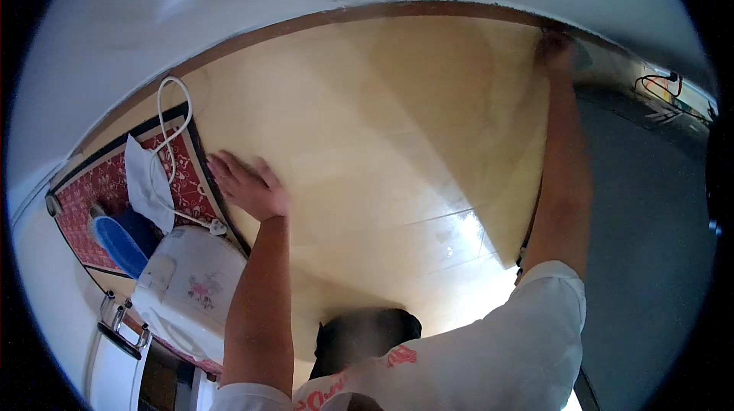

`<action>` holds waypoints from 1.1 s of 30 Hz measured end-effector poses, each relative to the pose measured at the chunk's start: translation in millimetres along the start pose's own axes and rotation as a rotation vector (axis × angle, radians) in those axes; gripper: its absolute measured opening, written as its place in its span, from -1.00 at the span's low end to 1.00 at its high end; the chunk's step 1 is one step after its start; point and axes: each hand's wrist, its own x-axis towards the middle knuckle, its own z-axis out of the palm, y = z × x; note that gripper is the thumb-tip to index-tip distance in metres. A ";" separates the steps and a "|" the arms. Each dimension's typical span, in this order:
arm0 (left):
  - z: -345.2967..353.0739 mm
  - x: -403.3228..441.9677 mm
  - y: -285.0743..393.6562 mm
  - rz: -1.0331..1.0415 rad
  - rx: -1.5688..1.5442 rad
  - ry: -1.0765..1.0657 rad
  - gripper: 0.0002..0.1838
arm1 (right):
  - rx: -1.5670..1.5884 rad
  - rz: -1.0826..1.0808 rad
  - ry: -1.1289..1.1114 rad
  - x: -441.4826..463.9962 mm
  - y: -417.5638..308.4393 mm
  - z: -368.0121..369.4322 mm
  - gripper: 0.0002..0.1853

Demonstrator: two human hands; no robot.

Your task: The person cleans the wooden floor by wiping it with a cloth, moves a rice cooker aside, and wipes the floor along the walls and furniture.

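Note:
My left hand (pixel 248 188) is held over the pale yellow floor (pixel 344 128), beside the dark edge of a red patterned mat (pixel 76 197). Its fingers are stretched out and hold nothing. Far out at the upper right, my right hand (pixel 556 51) reaches to the floor's corner by the brown baseboard (pixel 428 9). That hand is dark and blurred, so its fingers and anything in them cannot be made out. A greyish-green patch shows just to the right of it.
A white appliance with a flower print (pixel 191 289) stands at the left, with a white cord (pixel 162 97) near it. A white sheet (pixel 145 181) and a blue object (pixel 121 246) lie on the mat. Dark wires (pixel 659 86) and a dark grey surface (pixel 634 204) are at the right.

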 end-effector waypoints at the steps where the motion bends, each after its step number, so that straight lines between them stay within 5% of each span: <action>1: -0.6 1.0 2.4 -0.006 0.001 0.001 -0.28 | 0.100 -0.003 0.000 0.1 -2.0 0.5 -0.83; 5: 0.6 0.2 2.3 0.031 -0.041 0.034 -0.28 | 0.024 -0.036 -0.029 -19.8 -32.9 8.9 -0.74; 8: 3.5 -0.4 0.4 0.035 -0.031 0.043 -0.27 | -0.377 -0.048 -0.063 -20.8 -44.6 -1.6 -0.76; 10: 1.0 -1.0 0.2 0.022 -0.019 0.024 -0.27 | -0.413 -0.237 0.069 -29.4 -29.1 14.5 -0.74; 15: -1.2 0.8 2.9 0.025 -0.054 0.043 -0.28 | -0.149 -0.240 -0.024 -30.2 -11.8 34.6 -0.72; 18: -2.2 0.1 3.2 0.016 -0.051 0.031 -0.28 | -0.607 -0.277 -0.075 -25.6 -25.1 22.3 -0.70; 20: 0.1 2.2 2.3 0.023 -0.056 0.036 -0.28 | 0.293 -0.130 -0.090 -25.1 -27.4 28.7 -0.69; 22: 0.1 0.6 0.0 0.018 -0.039 0.018 -0.28 | 0.369 -0.122 -0.122 -33.5 -34.6 25.5 -0.68; 24: -0.1 0.4 -0.1 0.017 -0.041 0.012 -0.27 | -0.382 -0.285 -0.145 -22.5 -48.4 0.2 -0.67; 28: 3.6 2.3 2.2 0.000 -0.038 0.015 -0.26 | -0.530 -0.712 0.205 -33.2 -66.5 11.9 -0.77; 30: -0.7 -1.9 -1.7 0.009 -0.023 -0.005 -0.26 | -0.468 -0.457 -0.024 -26.6 -17.0 16.4 -0.81; 33: -1.1 1.5 2.7 0.002 -0.035 0.006 -0.26 | -0.337 -0.356 -0.034 -34.4 -11.6 23.3 -0.76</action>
